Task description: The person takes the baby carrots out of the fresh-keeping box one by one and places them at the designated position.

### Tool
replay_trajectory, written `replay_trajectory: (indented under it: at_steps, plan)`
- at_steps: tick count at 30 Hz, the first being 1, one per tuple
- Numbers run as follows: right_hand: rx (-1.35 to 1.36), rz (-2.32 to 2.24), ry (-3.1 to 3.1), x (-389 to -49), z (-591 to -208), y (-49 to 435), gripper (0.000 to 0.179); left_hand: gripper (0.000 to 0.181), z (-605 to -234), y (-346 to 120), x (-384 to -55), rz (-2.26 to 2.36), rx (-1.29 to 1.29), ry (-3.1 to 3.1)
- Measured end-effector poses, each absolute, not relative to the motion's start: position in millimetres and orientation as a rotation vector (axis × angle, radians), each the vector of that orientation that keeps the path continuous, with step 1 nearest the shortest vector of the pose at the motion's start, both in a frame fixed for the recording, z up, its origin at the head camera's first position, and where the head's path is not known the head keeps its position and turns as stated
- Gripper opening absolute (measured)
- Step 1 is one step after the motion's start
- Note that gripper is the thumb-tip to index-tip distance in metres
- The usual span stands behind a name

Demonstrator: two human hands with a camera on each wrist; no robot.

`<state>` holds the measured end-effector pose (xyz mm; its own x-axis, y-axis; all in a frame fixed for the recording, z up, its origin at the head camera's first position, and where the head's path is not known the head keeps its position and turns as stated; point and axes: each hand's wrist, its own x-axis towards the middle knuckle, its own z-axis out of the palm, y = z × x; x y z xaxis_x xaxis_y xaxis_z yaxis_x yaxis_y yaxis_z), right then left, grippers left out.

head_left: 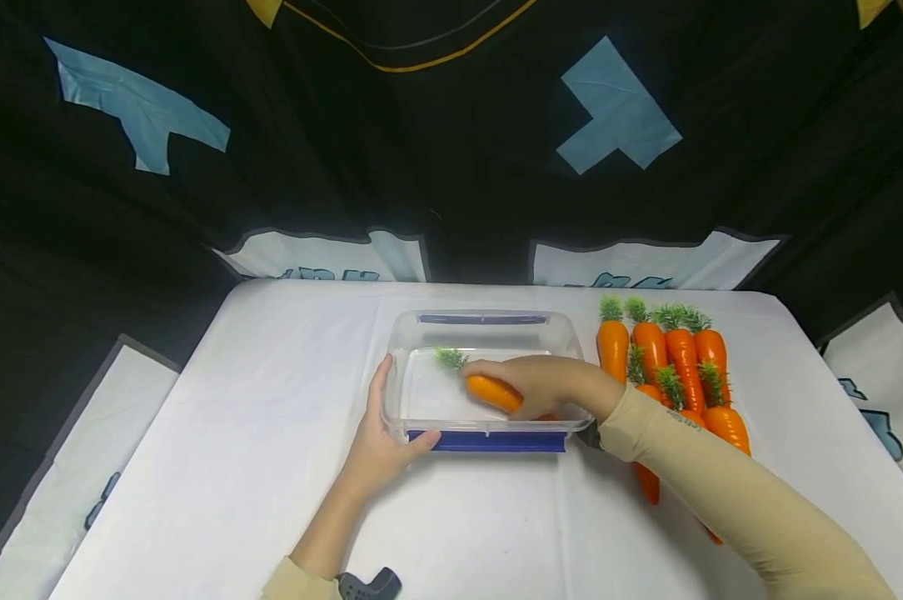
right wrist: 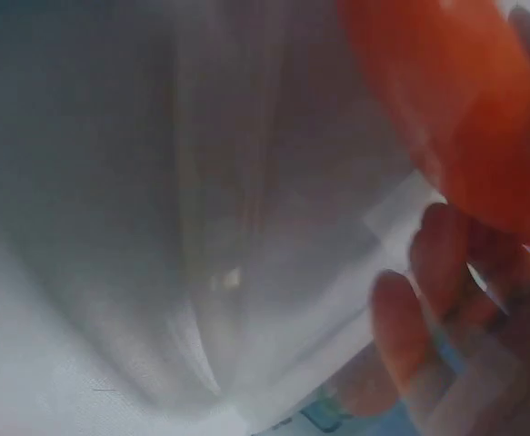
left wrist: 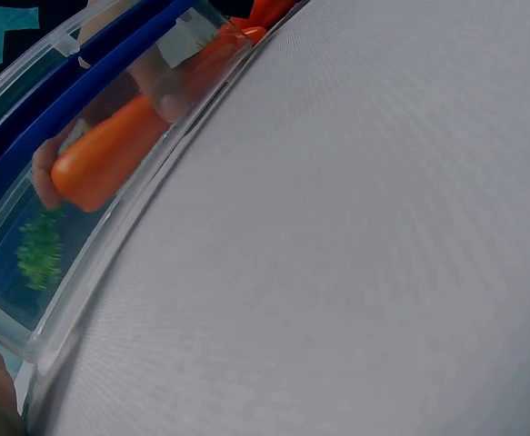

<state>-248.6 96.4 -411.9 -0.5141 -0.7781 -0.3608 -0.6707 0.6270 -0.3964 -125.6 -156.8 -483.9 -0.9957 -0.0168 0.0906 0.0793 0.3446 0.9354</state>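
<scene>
A clear plastic food container (head_left: 414, 408) with blue clip latches (head_left: 496, 442) sits on the table, lid off. My left hand (head_left: 376, 458) holds its front left corner, thumb on the front latch side and fingers along the left wall. Inside the container, my right hand (head_left: 537, 379) grips an orange toy carrot (head_left: 492, 393) with a green leafy top (head_left: 450, 358) pointing left. Through the clear wall in the left wrist view, the carrot (left wrist: 110, 159) lies slanted under the fingers. The right wrist view shows the carrot (right wrist: 465, 100) close up beside curled fingers (right wrist: 401, 318), partly blurred.
Several more toy carrots (head_left: 684, 358) lie in two rows to the right of the container, partly hidden by the right sleeve (head_left: 721, 475). White cloth covers the table (head_left: 271, 375). A black patterned curtain (head_left: 451, 167) hangs behind it.
</scene>
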Motion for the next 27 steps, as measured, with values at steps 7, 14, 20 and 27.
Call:
replay_trajectory:
  at_steps: [7, 14, 20, 27]
  plan:
    - [-1.217, -0.487, 2.528, -244, -405, 98, 0.088, 0.117, -484, -156, -126, -1.751, -0.063, -2.498]
    - [-1.169, -0.735, 2.669, -237, -374, 106, 0.085, 0.117, -483, -156, -126, -1.741, -0.065, -2.506]
    - [-1.174, -0.971, 2.681, -226, -348, 127, 0.086, 0.118, -484, -156, -126, -1.753, -0.09, -2.483]
    - [-1.058, -1.017, 2.797, -204, -328, 165, 0.09, 0.119, -484, -156, -127, -1.747, -0.1, -2.477]
